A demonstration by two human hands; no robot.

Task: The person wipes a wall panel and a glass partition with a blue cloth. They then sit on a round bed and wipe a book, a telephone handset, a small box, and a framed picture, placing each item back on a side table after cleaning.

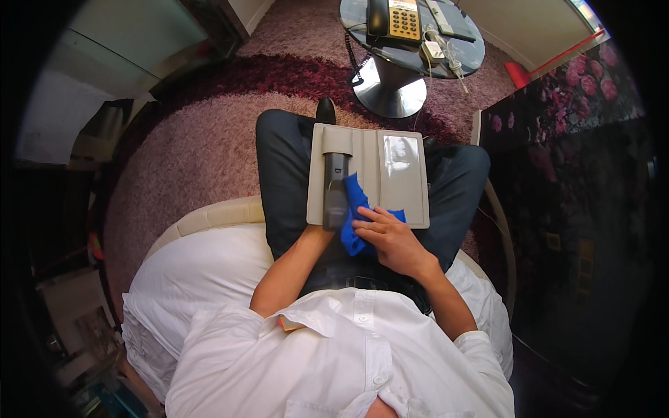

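A light grey open folder-like case rests across my thighs. Its left side has a loop strap around a dark grey elongated device; a clear glossy pocket is on the right side. My left hand is mostly hidden beneath the lower left edge of the case, so its fingers do not show. My right hand presses its bent fingers on a bright blue cloth, beside the lower end of the device. The cloth hangs partly over the case's lower edge.
Ahead stands a round glass table with a metal base, holding a corded telephone, a white charger and cables. Below me is a bed with a white sheet. A dark panel with pink flowers stands at the right, above patterned carpet.
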